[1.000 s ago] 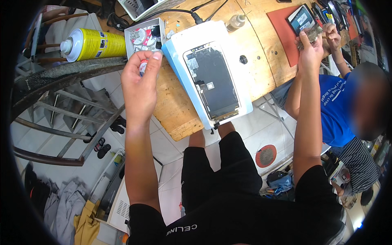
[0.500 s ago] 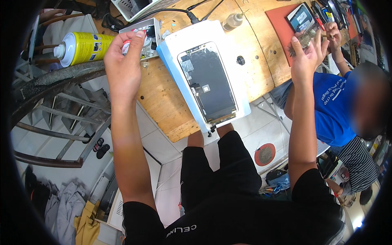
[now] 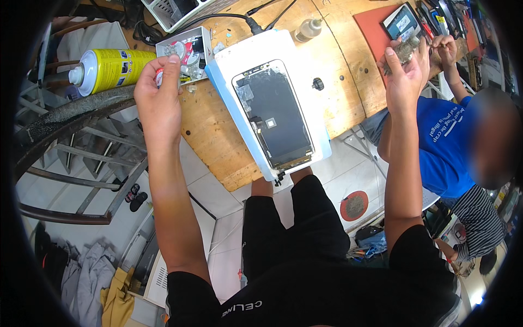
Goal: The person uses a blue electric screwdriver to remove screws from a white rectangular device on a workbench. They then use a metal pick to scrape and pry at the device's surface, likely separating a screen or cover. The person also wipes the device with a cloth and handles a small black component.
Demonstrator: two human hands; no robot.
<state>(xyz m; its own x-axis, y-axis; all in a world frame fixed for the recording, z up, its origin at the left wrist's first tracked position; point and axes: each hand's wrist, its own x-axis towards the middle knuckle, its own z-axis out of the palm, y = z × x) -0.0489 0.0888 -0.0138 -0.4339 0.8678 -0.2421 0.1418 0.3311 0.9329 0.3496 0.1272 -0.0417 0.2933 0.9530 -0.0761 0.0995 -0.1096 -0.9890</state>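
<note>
My left hand [image 3: 158, 101] grips a small round red-and-white item [image 3: 159, 76], partly hidden by its fingers, beside an open white box [image 3: 206, 65] of small bits. A phone screen assembly [image 3: 272, 117] with its inner side up lies on a white machine with blue sides [image 3: 294, 82] at the bench's middle. At the right, my right hand [image 3: 406, 82] holds a grimy grey-brown object [image 3: 404, 52], too unclear to name, over an orange mat [image 3: 370, 32] near a phone [image 3: 400, 23].
A yellow spray can [image 3: 111, 70] lies by a dark metal railing [image 3: 81, 117]. A small bottle [image 3: 306, 31], cables and a white basket [image 3: 166, 13] are on the wooden bench [image 3: 346, 98]. A co-worker in blue [image 3: 444, 141] sits at the right, hands raised near mine.
My left hand has moved left with the round item, up and then slightly down over the last second. My right hand has shifted slightly left. The machine appears slightly lower-left in view.
</note>
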